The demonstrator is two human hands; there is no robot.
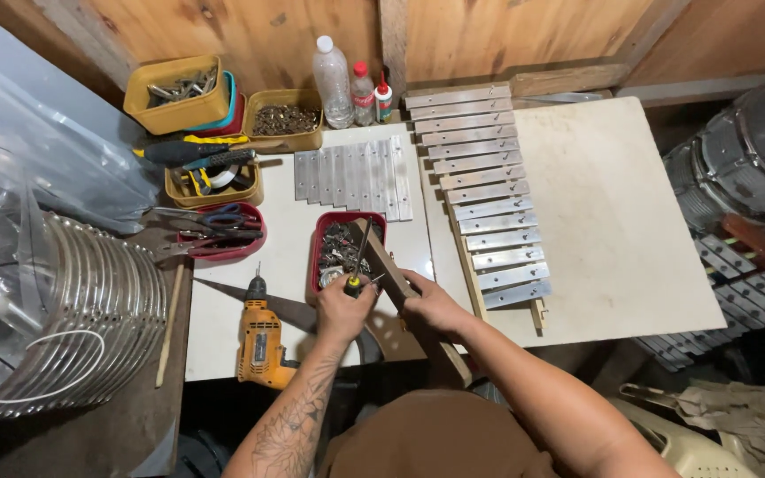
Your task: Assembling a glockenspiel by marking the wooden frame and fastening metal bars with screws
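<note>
Gripping a screwdriver [358, 265] by its yellow-and-black handle, the left hand [344, 310] was closed in a fist just in front of a red tray [319, 239] of small dark hardware, the shaft pointing up over the tray. The right hand [431, 305] was wrapped around one wooden bar [400, 288], which ran tilted from the tray's right edge down toward the person's lap. One orange drill [261, 336] lay on the white table [617, 239], just left of the left hand, with one saw blade [250, 296] beneath it. One rack [484, 195] of metal keys stood right of the tray: about fourteen keys, laid like ladder rungs. A flat group of about eight loose metal plates [351, 177] lay behind the tray. Three yellow tubs [179, 93] sat at the back left, holding clips, dark screws and hand tools; a second red tray [221, 232] held scissors and pliers. Three bottles [332, 80] stood against the wooden wall, one large and clear, two small with red caps. One stack of shiny ribbed metal rings [90, 310] rested far left.
</note>
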